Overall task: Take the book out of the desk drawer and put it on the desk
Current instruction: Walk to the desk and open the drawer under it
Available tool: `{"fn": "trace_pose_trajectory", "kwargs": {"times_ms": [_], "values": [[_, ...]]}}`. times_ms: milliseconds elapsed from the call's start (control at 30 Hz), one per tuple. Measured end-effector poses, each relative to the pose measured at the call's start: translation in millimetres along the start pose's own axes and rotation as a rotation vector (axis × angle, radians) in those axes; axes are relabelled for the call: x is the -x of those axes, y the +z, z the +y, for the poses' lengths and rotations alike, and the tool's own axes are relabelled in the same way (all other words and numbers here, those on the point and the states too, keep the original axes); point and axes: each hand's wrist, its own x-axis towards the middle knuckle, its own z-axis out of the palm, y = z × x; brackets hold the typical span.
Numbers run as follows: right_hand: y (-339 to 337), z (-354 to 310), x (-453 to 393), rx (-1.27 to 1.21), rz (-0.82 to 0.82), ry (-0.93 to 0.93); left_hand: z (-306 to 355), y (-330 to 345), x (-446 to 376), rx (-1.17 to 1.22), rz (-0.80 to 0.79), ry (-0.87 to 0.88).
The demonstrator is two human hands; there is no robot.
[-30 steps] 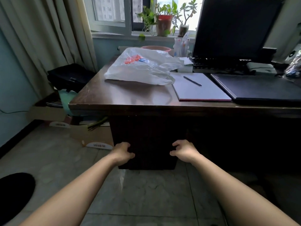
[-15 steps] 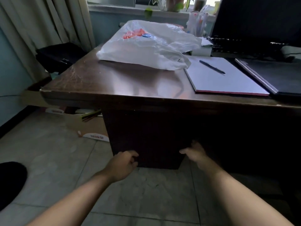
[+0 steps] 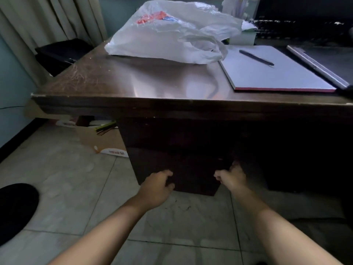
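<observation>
**Both hands at the bottom drawer, book not yet seen**

The left hand point(image 3: 156, 188) was curled with its fingers point(image 3: 168, 174) hooked onto the left edge of the dark drawer front point(image 3: 183, 169) low on the pedestal. The right hand point(image 3: 232, 176) was curled too, knuckles forward, at the front's right edge; whether its fingers had closed on a lip or only pressed the wood could not be told in the shadow. The drawer looked shut, and the book was nowhere in view, presumably inside it.

The likeliest trouble from here, as a judgement: with no handle visible, a grip on the side edges could slip off the smooth wood, or one hand pulling harder than the other could skew the drawer and jam it. The drawer sat close to the tiled floor point(image 3: 76, 188), so a downward pull might drag its bottom edge on the tiles.

Room to draw the drawer out looked good: the floor toward the person was bare between the forearms. A cardboard box point(image 3: 103, 140) stood just left of the pedestal, clear of the pull path. Above, the desk point(image 3: 133, 79) overhung the pedestal, so a book lifted straight up could catch the front edge. On top, a bare stretch lay between that edge and the white plastic bag point(image 3: 168, 39), left of the pad point(image 3: 267, 73) with its pen point(image 3: 256, 57).
</observation>
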Motion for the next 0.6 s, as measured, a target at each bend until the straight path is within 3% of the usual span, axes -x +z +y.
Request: {"fn": "trace_pose_trajectory", "kwargs": {"times_ms": [133, 267, 433, 600], "values": [[-12.2, 21.7, 36.1, 0.152, 0.004, -0.049, 24.3, 12.7, 16.4, -0.010, -0.039, 0.027], [-15.4, 41.7, 92.2, 0.452, 0.052, -0.181, 53.1, 24.3, 39.0, -0.174, -0.045, 0.151], [-0.1, 60.8, 163.7, 0.779, -0.143, -0.308, 48.0, 50.4, 65.7, -0.315, -0.166, 0.072], [30.1, 58.6, 228.1, 0.886, -0.349, -0.497, 7.9, 52.1, 111.2, -0.430, -0.155, 0.007]]}}
